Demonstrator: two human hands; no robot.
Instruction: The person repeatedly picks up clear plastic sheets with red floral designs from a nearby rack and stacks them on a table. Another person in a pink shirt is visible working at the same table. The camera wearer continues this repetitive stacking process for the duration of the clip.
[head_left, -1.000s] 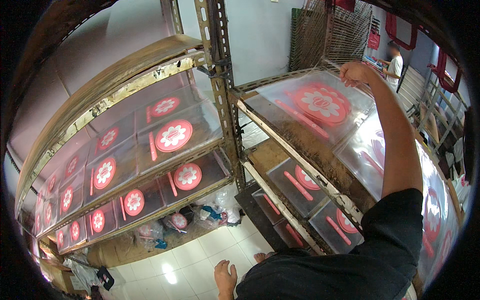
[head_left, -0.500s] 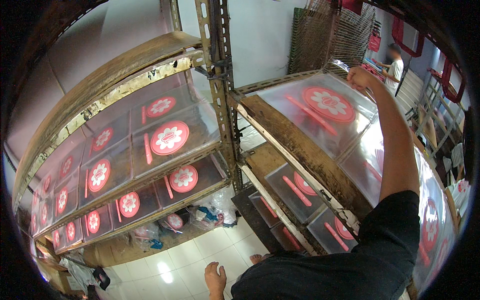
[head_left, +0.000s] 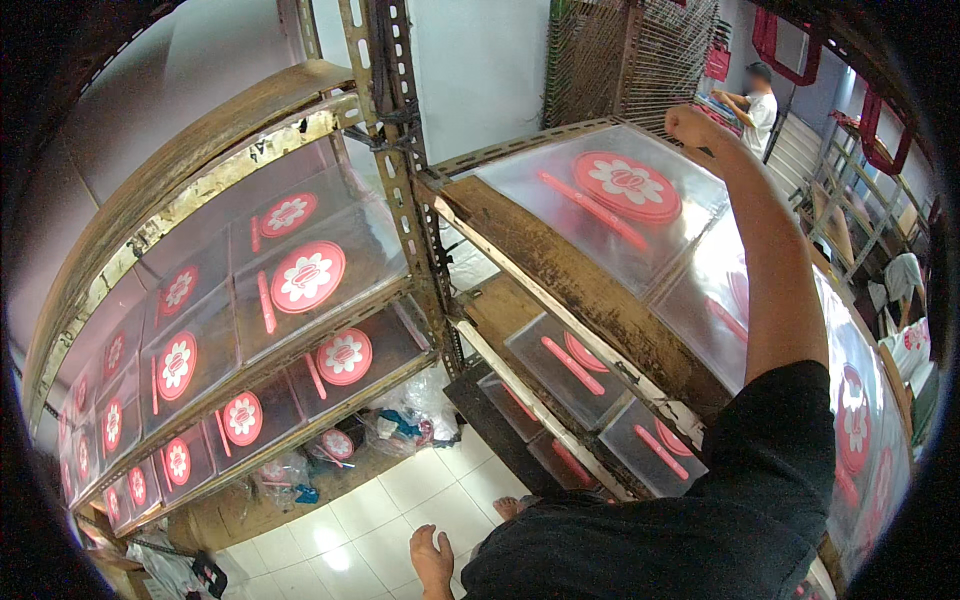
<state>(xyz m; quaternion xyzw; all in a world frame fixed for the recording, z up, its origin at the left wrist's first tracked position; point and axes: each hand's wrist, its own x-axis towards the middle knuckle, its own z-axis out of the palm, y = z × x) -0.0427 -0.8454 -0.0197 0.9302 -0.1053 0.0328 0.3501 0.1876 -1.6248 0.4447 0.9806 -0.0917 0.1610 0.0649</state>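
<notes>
My right arm stretches over the top shelf on the right. At its end, my right hand [head_left: 690, 128] is closed with fingers curled, by the far edge of a clear plastic sheet [head_left: 510, 178] bearing a pink round flower print [head_left: 628, 186] and a pink bar. Whether the fingers grip that edge or something else is hidden. Low over the floor hangs my left hand [head_left: 432, 560], fingers loosely apart and nothing in them. A second clear printed sheet [head_left: 690, 300] lies nearer me on the same shelf, partly behind my forearm.
A slotted metal post [head_left: 415, 200] stands between the two racks. The left rack's wooden shelves [head_left: 300, 400] carry rows of similar printed sheets. Crumpled plastic bags [head_left: 400, 425] lie beneath. Wire racks [head_left: 670, 60] stand behind, and a person [head_left: 758, 110] works farther back.
The view has shifted slightly, so the shelves sit farther left in the picture. My right hand stays by the sheet's far edge, and my left hand still hangs low.
</notes>
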